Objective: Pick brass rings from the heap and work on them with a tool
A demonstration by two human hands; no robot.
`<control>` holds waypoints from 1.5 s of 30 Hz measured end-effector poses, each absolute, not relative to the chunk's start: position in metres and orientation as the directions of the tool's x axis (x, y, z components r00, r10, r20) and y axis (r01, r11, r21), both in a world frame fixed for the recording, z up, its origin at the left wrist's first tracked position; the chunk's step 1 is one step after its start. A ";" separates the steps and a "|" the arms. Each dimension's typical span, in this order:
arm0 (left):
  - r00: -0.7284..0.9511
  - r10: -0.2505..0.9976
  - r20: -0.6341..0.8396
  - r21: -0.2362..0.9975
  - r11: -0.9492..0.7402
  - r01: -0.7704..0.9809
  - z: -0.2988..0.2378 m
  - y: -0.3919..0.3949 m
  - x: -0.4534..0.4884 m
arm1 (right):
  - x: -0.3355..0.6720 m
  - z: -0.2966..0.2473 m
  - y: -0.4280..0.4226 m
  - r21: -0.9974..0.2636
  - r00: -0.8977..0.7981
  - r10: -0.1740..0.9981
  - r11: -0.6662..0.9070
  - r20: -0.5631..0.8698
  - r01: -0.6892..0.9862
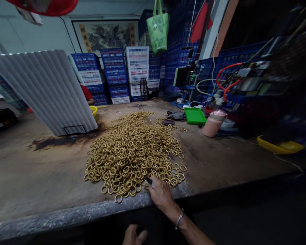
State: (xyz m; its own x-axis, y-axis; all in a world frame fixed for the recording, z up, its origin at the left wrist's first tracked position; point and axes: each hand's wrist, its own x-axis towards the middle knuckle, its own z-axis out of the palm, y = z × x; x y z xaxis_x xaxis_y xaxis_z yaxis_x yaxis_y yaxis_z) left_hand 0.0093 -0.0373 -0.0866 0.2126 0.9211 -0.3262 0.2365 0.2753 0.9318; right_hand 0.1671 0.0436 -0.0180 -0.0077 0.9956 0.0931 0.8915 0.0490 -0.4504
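A large heap of brass rings (pixel 132 149) lies spread on the worn workbench (pixel 40 183). My right hand (pixel 161 195) rests at the near edge of the heap, fingers closed round a small dark tool whose tip pokes out among the rings. A metal bangle sits on that wrist. My left hand (pixel 134 235) hangs low below the bench edge at the bottom of the view, fingers loosely curled, holding nothing that I can see.
A white corrugated panel (pixel 48 88) leans at the left. A pink bottle (pixel 213 123), a green tray (pixel 194 116), a grey cloth (pixel 175 115) and a machine with red hoses (pixel 232 81) stand at the right. Blue and white crates (pixel 117 75) are stacked behind. A person in red (pixel 87 94) sits beyond the panel.
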 end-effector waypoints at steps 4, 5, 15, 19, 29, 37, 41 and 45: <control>0.294 0.949 -0.111 0.961 0.027 0.275 -0.055 -0.033 0.019 | 0.172 -0.023 0.047 -0.536 -0.024 0.982 0.122 0.187 0.835; 0.260 0.964 -0.061 0.965 -0.010 0.263 -0.044 -0.031 0.021 | 0.172 -0.024 0.047 -0.572 -0.024 0.982 0.129 0.188 0.810; 0.189 0.889 0.418 0.772 -0.457 0.441 -0.019 0.016 0.028 | 0.174 -0.013 0.046 -0.967 -0.026 0.994 -0.096 -0.105 0.237; 0.231 0.910 0.343 0.837 -0.408 0.365 -0.018 0.018 0.031 | 0.172 -0.008 0.040 -0.974 -0.069 0.973 -0.219 -0.222 0.051; 0.199 0.953 -0.227 0.966 0.246 -0.080 -0.005 0.016 0.035 | 0.168 -0.003 0.041 -0.980 -0.088 0.992 -0.074 -0.092 0.184; 0.242 0.924 -0.295 0.893 0.357 -0.275 -0.006 0.012 0.034 | 0.168 -0.006 0.042 -0.984 -0.141 0.979 -0.128 -0.145 0.121; 0.242 0.923 -0.300 0.873 0.368 -0.320 -0.004 0.011 0.034 | 0.169 -0.009 0.044 -0.968 -0.068 0.991 -0.094 -0.113 0.232; 0.207 0.938 -0.277 0.893 0.331 -0.304 -0.002 0.011 0.033 | 0.170 -0.011 0.038 -0.873 -0.098 0.995 0.080 0.037 0.482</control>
